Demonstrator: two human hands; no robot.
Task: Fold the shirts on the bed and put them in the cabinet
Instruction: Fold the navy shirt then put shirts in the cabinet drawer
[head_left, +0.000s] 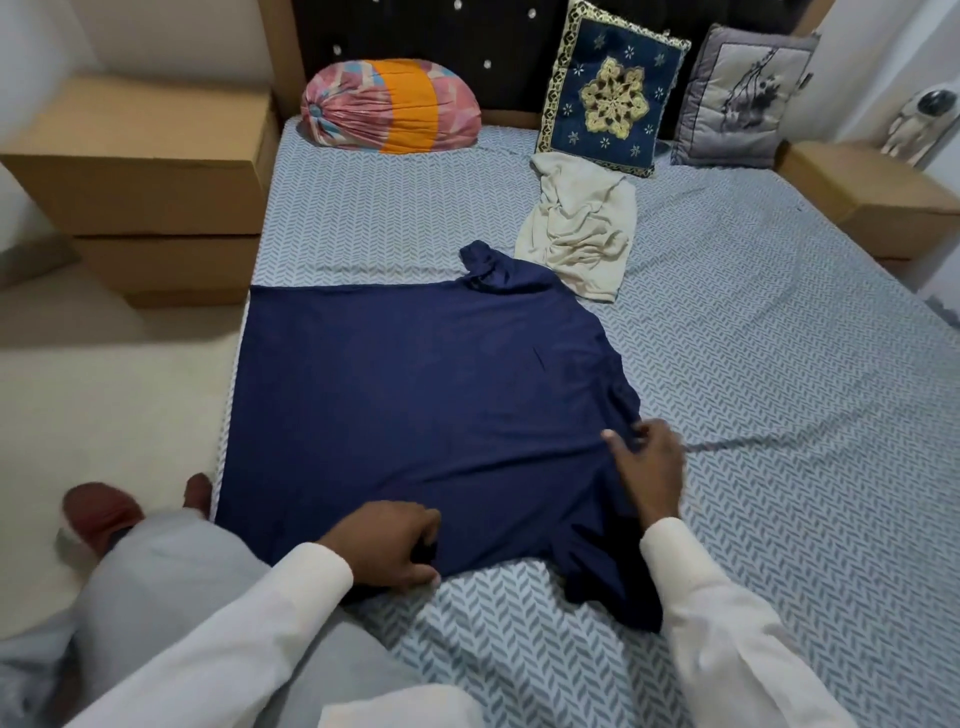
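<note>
I see open sheet on the bed (779, 389) to the right of the navy shirt (415, 405), w/ easy passage there. Far side: cream shirt (576, 234) just beyond it (nearly touching), then 3 cushions blocking the headboard. Left edge drops to floor.

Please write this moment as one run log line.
stage: folding not yet done | dark navy blue shirt: spread flat on bed | left hand: grips near edge | right hand: on right edge | crumpled cream shirt: untouched
</note>
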